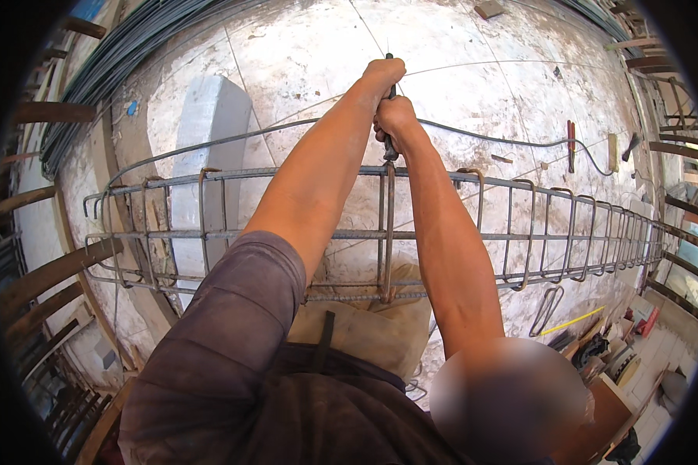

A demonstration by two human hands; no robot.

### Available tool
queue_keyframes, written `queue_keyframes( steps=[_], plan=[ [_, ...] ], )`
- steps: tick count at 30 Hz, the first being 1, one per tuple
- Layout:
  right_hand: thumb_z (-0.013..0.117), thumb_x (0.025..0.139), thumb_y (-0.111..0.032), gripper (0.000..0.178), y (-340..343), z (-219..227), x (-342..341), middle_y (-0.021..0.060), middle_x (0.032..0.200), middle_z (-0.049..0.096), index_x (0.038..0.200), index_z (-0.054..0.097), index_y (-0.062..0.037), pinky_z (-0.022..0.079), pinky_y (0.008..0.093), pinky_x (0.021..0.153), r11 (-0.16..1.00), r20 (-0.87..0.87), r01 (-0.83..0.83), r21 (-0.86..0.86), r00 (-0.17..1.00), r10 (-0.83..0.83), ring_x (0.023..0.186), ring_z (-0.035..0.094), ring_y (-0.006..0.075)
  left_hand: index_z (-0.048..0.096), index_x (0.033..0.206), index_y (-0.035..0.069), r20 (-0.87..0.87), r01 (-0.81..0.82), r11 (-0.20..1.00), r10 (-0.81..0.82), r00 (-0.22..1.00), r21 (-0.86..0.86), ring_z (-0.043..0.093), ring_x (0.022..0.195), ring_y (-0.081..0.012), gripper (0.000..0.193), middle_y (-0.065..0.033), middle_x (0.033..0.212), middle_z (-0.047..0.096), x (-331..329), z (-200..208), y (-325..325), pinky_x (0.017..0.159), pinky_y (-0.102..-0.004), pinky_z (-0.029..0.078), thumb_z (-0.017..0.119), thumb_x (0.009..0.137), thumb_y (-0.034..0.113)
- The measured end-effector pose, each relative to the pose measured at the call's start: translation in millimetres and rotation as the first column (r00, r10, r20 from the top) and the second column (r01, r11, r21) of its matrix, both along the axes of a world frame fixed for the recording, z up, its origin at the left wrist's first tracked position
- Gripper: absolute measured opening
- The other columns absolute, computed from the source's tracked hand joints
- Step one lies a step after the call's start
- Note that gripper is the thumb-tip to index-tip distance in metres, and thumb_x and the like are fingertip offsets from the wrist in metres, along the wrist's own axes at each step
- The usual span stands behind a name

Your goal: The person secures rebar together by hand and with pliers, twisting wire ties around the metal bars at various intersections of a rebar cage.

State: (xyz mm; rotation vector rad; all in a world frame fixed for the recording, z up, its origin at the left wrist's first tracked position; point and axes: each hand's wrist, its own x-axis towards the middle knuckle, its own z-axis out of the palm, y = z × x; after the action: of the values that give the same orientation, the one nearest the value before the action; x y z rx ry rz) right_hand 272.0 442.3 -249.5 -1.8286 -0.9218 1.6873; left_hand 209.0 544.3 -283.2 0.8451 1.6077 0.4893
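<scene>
Both my arms stretch forward over a long steel rebar cage (442,235), which runs left to right in front of my body. My left hand (384,75) is closed round the far end of a dark, narrow hand tool (390,149). Nearer to me, my right hand (396,116) is closed round the same tool. Its near end meets the cage's far bar, beside an upright stirrup (390,225). My fingers cover most of the tool, so its exact kind cannot be made out.
A pale grey block (219,108) stands partly behind the cage's left part. Thin rebars (105,81) lie bundled at the upper left. A dark cable or rod (488,139) curves beyond the cage. A red-handled tool (571,147) and a yellow strip (572,320) lie at the right.
</scene>
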Motion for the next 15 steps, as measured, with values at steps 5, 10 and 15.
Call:
queue_keyframes(
  steps=[5, 10, 15],
  plan=[
    [0.066, 0.091, -0.01, 0.012, -14, 10, 24, 0.0101, 0.075, 0.063, 0.091, 0.06, 0.0003, 0.051, 0.0347, 0.051, 1.0, -0.198, -0.005, 0.029, 0.98, 0.01, 0.058, 0.061, 0.0196, 0.057, 0.129, -0.008, 0.409, -0.126, 0.987, 0.158, 0.899, -0.104, 0.05, 0.071, -0.0139, 0.044, -0.0051, 0.087, 0.055, -7, 13, -12, 0.061, -0.0303, 0.045, 0.064, 0.099, 0.022],
    [0.081, 0.079, -0.004, 0.032, -26, 45, 18, 0.0056, 0.073, 0.062, 0.088, 0.051, -0.0075, 0.051, 0.0262, 0.048, 0.983, -0.347, 0.087, 0.161, 0.938, -0.026, 0.055, 0.06, 0.011, 0.048, 0.139, -0.003, 0.996, -0.039, 0.996, -0.078, 0.032, 0.08, 0.044, 0.067, -0.0092, 0.046, 0.0, 0.084, 0.048, -21, 32, -11, 0.059, -0.0256, 0.042, 0.058, 0.105, 0.025],
    [0.079, 0.077, 0.0, 0.033, -27, 33, 5, 0.0057, 0.064, 0.059, 0.082, 0.048, -0.0043, 0.043, 0.0265, 0.039, 0.948, -0.111, 0.238, 0.213, 0.97, -0.218, 0.045, 0.053, 0.0111, 0.047, 0.142, -0.005, 0.865, -0.021, 0.981, -0.158, 0.477, 0.191, 0.064, 0.091, -0.0144, 0.055, -0.0065, 0.102, 0.064, -10, 39, -18, 0.082, -0.028, 0.057, 0.06, 0.105, 0.034]
  ],
)
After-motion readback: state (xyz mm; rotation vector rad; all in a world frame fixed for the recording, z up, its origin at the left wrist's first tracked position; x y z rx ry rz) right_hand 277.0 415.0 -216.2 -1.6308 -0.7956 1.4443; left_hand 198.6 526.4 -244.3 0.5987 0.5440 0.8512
